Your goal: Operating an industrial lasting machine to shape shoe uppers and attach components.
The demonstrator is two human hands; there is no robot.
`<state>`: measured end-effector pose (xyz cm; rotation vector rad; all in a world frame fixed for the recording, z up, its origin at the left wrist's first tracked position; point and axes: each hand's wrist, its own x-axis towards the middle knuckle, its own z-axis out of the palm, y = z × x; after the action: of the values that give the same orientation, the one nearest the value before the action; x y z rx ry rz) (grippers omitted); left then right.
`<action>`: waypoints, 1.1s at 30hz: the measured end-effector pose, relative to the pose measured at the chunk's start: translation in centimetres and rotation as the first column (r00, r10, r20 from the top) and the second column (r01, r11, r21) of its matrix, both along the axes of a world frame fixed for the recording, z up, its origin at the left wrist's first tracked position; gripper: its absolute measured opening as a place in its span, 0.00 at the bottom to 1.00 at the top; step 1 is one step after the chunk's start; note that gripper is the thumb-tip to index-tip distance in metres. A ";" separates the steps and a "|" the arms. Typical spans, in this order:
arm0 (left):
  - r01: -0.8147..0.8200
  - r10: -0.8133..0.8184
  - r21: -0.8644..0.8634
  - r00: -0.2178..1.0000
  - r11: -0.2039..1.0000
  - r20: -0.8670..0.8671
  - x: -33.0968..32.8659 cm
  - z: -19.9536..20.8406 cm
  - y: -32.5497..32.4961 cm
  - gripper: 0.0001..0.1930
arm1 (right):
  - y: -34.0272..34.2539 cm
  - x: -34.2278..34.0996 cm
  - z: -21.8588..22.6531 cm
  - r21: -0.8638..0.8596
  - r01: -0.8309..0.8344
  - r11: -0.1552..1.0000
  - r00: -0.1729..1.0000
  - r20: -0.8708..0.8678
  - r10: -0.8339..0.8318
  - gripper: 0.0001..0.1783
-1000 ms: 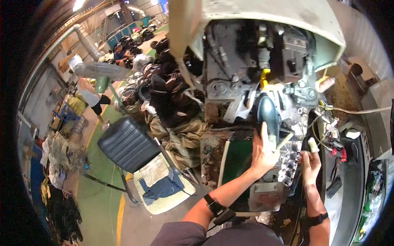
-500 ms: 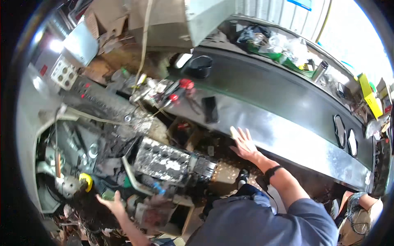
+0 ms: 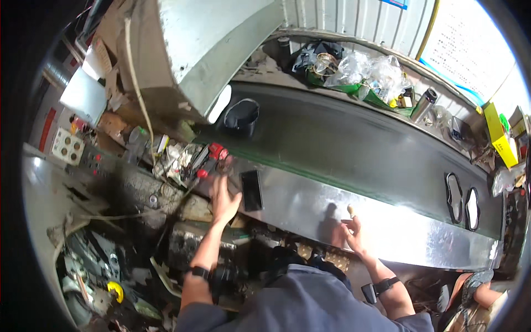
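Note:
My left hand [image 3: 225,203] is open, its fingers spread over the near metal edge [image 3: 293,196] of a long dark belt [image 3: 326,141]. A black phone [image 3: 252,191] lies flat just right of it, and a red-headed tool [image 3: 217,150] lies just beyond its fingertips. Further right, my right hand [image 3: 354,235] hovers at the same metal edge with one finger stretched out and the others bent. The tip of that finger looks pale yellow; whether something covers it I cannot make out. I see nothing held in either hand.
Two black-rimmed sole-shaped pieces [image 3: 454,197] lie at the belt's right end. A black cup-shaped piece [image 3: 241,116] sits beside the large grey housing [image 3: 215,44]. A steel flask [image 3: 425,105] and plastic bags [image 3: 381,74] stand behind. Another person's arm [image 3: 487,290] shows at lower right.
My left hand has swung up from the machine at lower left to beside the phone. My right hand has bent its fingers. The whole view has shifted.

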<state>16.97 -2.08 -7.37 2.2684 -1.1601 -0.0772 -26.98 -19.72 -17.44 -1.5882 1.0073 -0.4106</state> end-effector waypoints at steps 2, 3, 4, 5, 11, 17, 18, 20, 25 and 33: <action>0.057 -0.071 0.151 0.994 0.987 0.088 3.8 -1.6 -7.6 0.46 | -0.9 2.2 0.6 -0.016 0.102 0.995 0.982 0.161 -0.098 0.29; 0.041 -0.070 0.203 0.988 0.978 0.139 5.9 -1.9 -10.4 0.47 | -1.6 3.2 1.3 0.048 0.072 0.996 0.989 0.128 -0.078 0.31; 0.016 -0.059 0.315 0.990 0.949 0.127 7.7 -2.3 -13.7 0.48 | -2.2 4.0 2.1 0.091 0.058 0.994 0.990 0.124 -0.069 0.34; 0.035 -0.090 0.338 0.985 0.940 0.149 9.6 -2.2 -16.1 0.49 | -2.8 4.9 3.2 0.041 0.056 0.998 0.995 0.085 -0.059 0.34; 0.437 -0.480 0.339 0.876 0.833 0.051 12.5 -0.3 -28.6 0.30 | -7.0 9.5 9.9 0.172 0.189 0.967 0.977 0.065 -0.202 0.42; 0.453 -0.537 -0.290 0.724 0.843 -0.433 20.0 -4.0 -34.1 0.25 | -8.8 14.4 11.3 0.825 0.146 0.545 0.748 0.269 -0.607 0.54; 0.335 -0.358 -0.172 0.925 0.926 -0.128 23.7 -5.7 -34.3 0.31 | -8.9 14.9 11.0 0.840 0.135 0.526 0.691 0.301 -0.657 0.51; -0.215 0.163 0.310 0.969 0.926 0.184 31.4 -9.5 -31.0 0.48 | -8.8 14.7 10.4 0.865 0.234 0.443 0.628 0.213 -0.748 0.45; -0.340 0.227 0.189 0.864 0.921 0.449 42.7 -17.8 -25.8 0.57 | -7.4 11.4 9.8 0.920 0.158 0.359 0.573 0.211 -0.792 0.40; -0.369 0.401 0.185 0.896 0.911 -0.192 29.0 -12.8 -26.1 0.38 | -4.0 5.1 9.9 0.966 0.109 0.234 0.557 0.136 -0.819 0.28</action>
<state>45.93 -28.13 -20.15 2.4980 -0.5873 -0.2634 -21.86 -23.75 -7.50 0.0417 0.8949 -0.6632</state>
